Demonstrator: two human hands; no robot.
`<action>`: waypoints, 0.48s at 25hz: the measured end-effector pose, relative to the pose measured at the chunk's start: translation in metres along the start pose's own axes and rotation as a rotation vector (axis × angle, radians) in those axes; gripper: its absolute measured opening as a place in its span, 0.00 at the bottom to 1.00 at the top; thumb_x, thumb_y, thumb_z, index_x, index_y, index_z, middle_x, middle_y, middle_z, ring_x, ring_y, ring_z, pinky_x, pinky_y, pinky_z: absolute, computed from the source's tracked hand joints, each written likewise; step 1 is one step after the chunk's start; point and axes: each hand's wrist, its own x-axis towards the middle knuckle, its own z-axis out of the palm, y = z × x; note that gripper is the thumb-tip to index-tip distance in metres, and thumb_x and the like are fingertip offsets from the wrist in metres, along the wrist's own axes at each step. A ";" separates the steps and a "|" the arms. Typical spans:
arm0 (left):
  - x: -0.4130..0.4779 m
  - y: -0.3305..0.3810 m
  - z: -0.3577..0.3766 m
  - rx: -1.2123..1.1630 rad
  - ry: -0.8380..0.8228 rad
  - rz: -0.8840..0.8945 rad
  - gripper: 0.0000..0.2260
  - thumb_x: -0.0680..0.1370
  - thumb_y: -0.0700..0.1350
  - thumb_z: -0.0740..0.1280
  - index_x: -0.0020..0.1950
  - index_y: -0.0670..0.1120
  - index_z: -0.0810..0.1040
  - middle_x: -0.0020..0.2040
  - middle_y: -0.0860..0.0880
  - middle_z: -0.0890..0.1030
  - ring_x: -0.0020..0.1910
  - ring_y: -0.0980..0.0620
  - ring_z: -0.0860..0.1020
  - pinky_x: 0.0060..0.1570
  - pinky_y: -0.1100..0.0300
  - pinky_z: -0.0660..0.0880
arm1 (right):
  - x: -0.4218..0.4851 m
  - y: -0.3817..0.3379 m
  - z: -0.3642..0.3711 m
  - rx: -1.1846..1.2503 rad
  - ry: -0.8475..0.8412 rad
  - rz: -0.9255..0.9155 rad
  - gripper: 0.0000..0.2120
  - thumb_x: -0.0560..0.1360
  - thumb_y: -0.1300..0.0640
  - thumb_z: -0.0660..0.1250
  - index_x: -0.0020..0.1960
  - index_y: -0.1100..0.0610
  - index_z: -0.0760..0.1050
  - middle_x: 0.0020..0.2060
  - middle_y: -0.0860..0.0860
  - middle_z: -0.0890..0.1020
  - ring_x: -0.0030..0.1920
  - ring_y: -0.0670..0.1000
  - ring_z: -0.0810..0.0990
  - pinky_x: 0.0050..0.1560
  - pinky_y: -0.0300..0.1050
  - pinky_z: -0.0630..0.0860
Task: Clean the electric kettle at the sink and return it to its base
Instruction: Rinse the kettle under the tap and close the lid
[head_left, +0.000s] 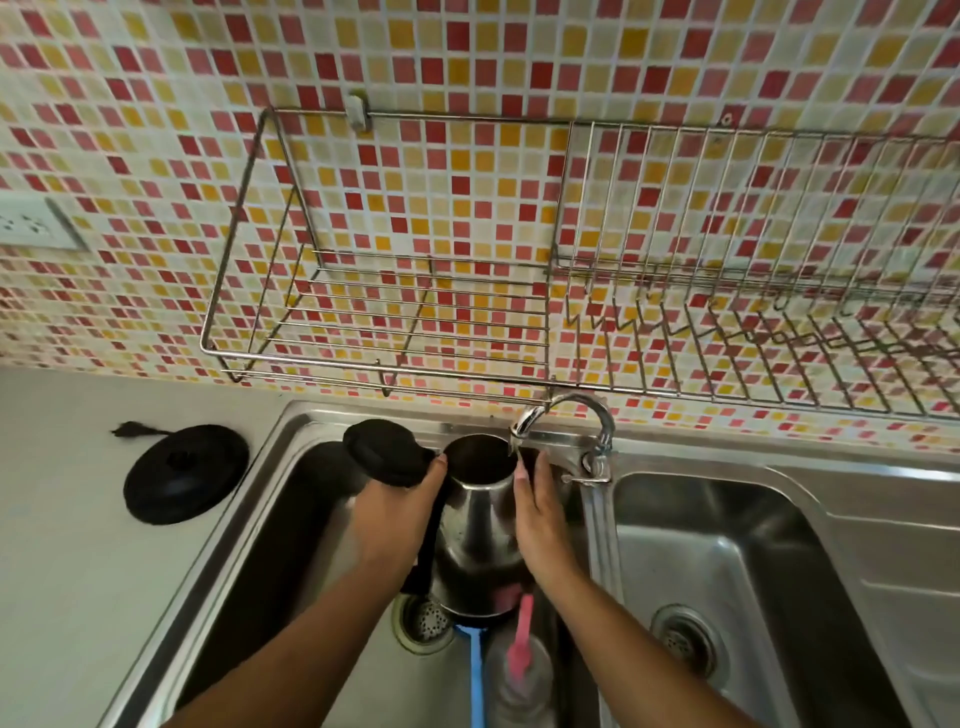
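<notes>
A steel electric kettle stands in the left sink basin, its mouth right under the tap spout. Its black lid is swung open to the left. My left hand is wrapped around the black handle on the kettle's left side. My right hand lies flat against the kettle's right wall, fingers pointing up toward the rim. The round black base with its cord sits on the counter to the left of the sink.
A right sink basin lies beside the left one. Pink and blue brush handles and a clear bottle stand at the near edge of the left basin. A wire dish rack hangs on the tiled wall above. A wall socket is at far left.
</notes>
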 end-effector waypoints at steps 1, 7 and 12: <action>0.003 0.000 -0.001 0.034 -0.006 -0.007 0.21 0.69 0.69 0.68 0.44 0.51 0.80 0.48 0.47 0.85 0.52 0.43 0.81 0.52 0.53 0.75 | 0.006 -0.002 0.004 -0.025 0.005 -0.039 0.27 0.83 0.48 0.51 0.79 0.53 0.49 0.77 0.46 0.56 0.77 0.48 0.54 0.71 0.37 0.52; 0.024 0.005 -0.008 0.010 -0.013 -0.050 0.17 0.71 0.67 0.69 0.39 0.54 0.79 0.40 0.53 0.82 0.46 0.49 0.82 0.50 0.55 0.75 | 0.017 -0.013 0.028 -0.409 0.014 -0.374 0.31 0.81 0.41 0.45 0.79 0.50 0.41 0.78 0.49 0.45 0.79 0.51 0.45 0.76 0.48 0.57; 0.031 0.014 -0.001 0.082 0.027 -0.046 0.17 0.71 0.65 0.71 0.43 0.51 0.78 0.37 0.52 0.79 0.40 0.49 0.78 0.45 0.58 0.72 | 0.003 0.030 0.018 -0.688 0.094 -0.529 0.31 0.81 0.41 0.36 0.79 0.56 0.45 0.79 0.49 0.43 0.78 0.47 0.49 0.66 0.26 0.64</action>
